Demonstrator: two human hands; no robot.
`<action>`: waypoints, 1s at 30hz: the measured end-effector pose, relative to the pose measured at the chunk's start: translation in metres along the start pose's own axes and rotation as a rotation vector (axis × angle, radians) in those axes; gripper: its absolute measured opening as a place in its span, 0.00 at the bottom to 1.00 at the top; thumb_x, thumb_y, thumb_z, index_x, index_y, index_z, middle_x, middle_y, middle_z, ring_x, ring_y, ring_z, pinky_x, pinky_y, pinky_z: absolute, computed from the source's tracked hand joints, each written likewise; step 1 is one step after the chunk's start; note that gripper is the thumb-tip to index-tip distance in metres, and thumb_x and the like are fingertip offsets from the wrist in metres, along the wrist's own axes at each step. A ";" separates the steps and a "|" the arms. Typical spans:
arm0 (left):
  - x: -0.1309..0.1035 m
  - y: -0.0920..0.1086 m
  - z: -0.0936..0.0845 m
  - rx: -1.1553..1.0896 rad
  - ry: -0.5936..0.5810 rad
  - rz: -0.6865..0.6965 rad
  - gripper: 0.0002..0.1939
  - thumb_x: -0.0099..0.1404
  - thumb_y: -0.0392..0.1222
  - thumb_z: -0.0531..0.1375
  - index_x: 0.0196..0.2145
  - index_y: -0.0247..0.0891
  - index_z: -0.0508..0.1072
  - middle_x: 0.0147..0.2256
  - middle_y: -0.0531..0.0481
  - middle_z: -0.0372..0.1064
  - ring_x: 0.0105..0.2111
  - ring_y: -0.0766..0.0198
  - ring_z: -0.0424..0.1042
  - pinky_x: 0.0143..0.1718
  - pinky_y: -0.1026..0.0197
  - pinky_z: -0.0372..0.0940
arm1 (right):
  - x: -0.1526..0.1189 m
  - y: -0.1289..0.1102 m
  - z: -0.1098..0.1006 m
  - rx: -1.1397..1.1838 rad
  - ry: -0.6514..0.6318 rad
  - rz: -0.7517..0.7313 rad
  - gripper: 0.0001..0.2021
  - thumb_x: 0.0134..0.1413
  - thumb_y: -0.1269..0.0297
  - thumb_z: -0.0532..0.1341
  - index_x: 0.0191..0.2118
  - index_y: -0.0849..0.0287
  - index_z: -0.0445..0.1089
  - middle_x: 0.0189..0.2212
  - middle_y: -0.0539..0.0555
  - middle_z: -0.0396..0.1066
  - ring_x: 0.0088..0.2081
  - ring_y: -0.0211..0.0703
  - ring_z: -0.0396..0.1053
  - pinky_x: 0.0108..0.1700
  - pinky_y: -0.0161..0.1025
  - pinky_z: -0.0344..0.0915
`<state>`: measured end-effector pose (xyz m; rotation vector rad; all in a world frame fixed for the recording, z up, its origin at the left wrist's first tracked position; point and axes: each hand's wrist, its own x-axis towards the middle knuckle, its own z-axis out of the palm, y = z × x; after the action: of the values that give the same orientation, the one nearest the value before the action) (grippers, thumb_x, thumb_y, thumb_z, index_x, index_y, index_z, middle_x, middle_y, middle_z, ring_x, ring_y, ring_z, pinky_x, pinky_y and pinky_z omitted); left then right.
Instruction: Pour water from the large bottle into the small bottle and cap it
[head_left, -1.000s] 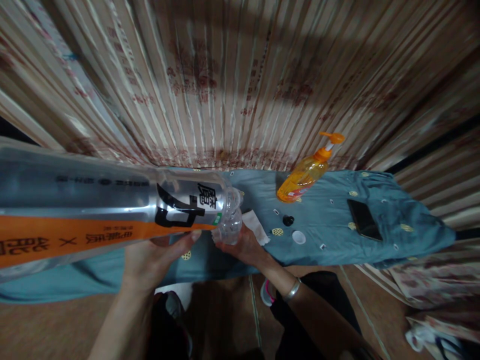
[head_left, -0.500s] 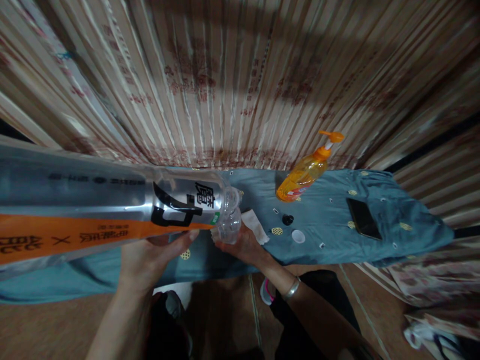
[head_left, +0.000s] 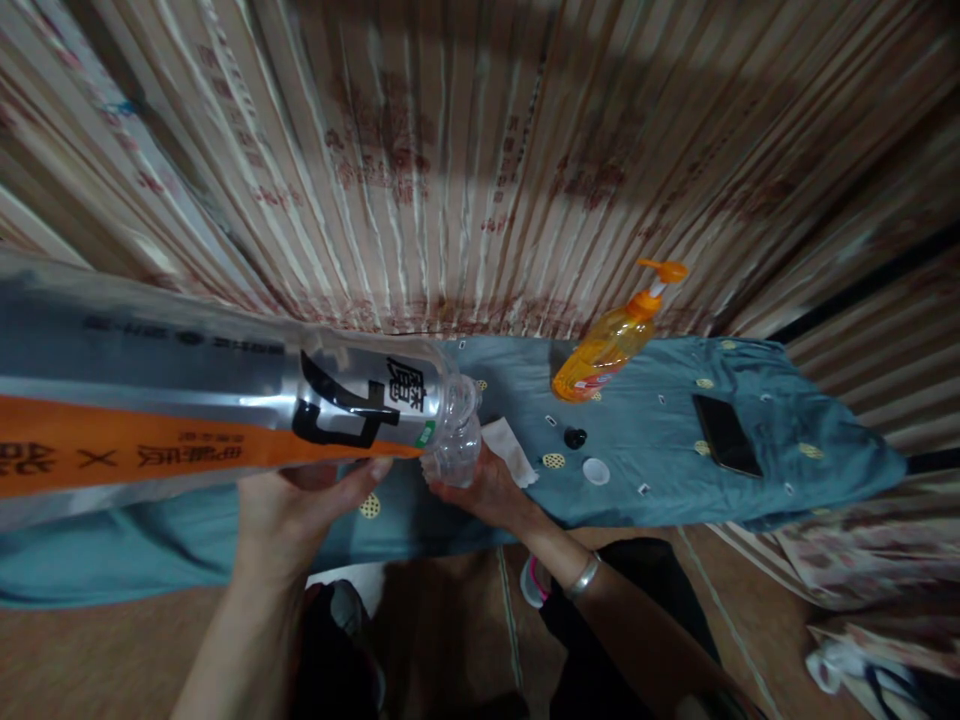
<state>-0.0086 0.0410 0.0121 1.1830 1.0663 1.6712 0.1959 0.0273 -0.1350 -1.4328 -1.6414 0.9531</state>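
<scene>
A large clear bottle [head_left: 225,400] with a silver and orange label lies tilted across the left, its neck pointing right. My left hand [head_left: 300,510] is closed on its underside, the thumb showing below the label. My right hand [head_left: 480,488] is closed round a small clear plastic container [head_left: 456,452], whose mouth meets the large bottle's neck. Some of its fingers are hidden behind the container. A white tissue [head_left: 511,450] lies just beyond my right hand on the blue-green cloth [head_left: 637,495].
An orange pump bottle [head_left: 604,352] stands at the back of the cloth. A small black cap [head_left: 575,438] and a white round lid [head_left: 596,471] lie in front of it. Farther right is a dark phone [head_left: 727,435]. A pleated curtain [head_left: 465,170] hangs behind.
The large bottle's left end has risen slightly, so it tilts a little more down toward the small container. Both hands keep their hold.
</scene>
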 end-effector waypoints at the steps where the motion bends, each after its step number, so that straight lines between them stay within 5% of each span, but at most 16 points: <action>1: 0.000 0.001 0.001 -0.009 0.014 -0.012 0.38 0.29 0.36 0.83 0.43 0.42 0.84 0.33 0.54 0.83 0.23 0.66 0.76 0.30 0.63 0.82 | 0.000 0.000 0.000 -0.004 0.002 0.003 0.41 0.52 0.56 0.78 0.70 0.44 0.68 0.61 0.55 0.83 0.62 0.62 0.82 0.64 0.56 0.80; 5: -0.001 0.001 0.003 -0.049 0.039 -0.028 0.39 0.26 0.34 0.83 0.42 0.43 0.84 0.30 0.57 0.81 0.21 0.66 0.76 0.30 0.63 0.82 | -0.001 -0.001 0.000 -0.003 0.004 0.004 0.39 0.52 0.57 0.78 0.69 0.39 0.69 0.60 0.52 0.84 0.61 0.58 0.83 0.64 0.50 0.79; 12: 0.000 0.001 0.002 -0.037 0.022 0.036 0.50 0.30 0.36 0.83 0.56 0.45 0.82 0.40 0.53 0.86 0.21 0.67 0.76 0.27 0.64 0.80 | -0.001 -0.001 0.001 -0.010 0.010 0.019 0.38 0.51 0.57 0.78 0.68 0.43 0.69 0.59 0.54 0.84 0.61 0.62 0.83 0.62 0.53 0.80; 20: -0.001 0.000 0.003 -0.074 0.050 0.032 0.30 0.27 0.31 0.82 0.29 0.43 0.77 0.29 0.59 0.78 0.25 0.67 0.77 0.29 0.66 0.80 | -0.001 -0.001 0.001 0.015 0.009 0.014 0.40 0.51 0.57 0.78 0.69 0.44 0.69 0.59 0.56 0.84 0.60 0.63 0.83 0.63 0.56 0.80; 25: -0.001 0.000 0.002 -0.046 -0.009 0.056 0.32 0.32 0.35 0.83 0.38 0.44 0.82 0.35 0.55 0.83 0.27 0.63 0.78 0.32 0.60 0.83 | 0.000 0.002 0.001 -0.004 0.011 -0.007 0.40 0.51 0.57 0.78 0.69 0.46 0.69 0.58 0.57 0.84 0.59 0.63 0.84 0.64 0.58 0.80; 30: -0.001 -0.003 -0.002 -0.080 0.007 0.028 0.32 0.31 0.31 0.83 0.35 0.45 0.80 0.34 0.57 0.81 0.31 0.62 0.81 0.34 0.62 0.83 | 0.000 0.004 0.002 0.009 -0.002 -0.008 0.38 0.52 0.55 0.77 0.69 0.44 0.69 0.59 0.54 0.84 0.60 0.62 0.83 0.65 0.57 0.79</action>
<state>-0.0093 0.0405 0.0084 1.1457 0.9817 1.7243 0.1956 0.0273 -0.1392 -1.4185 -1.6411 0.9564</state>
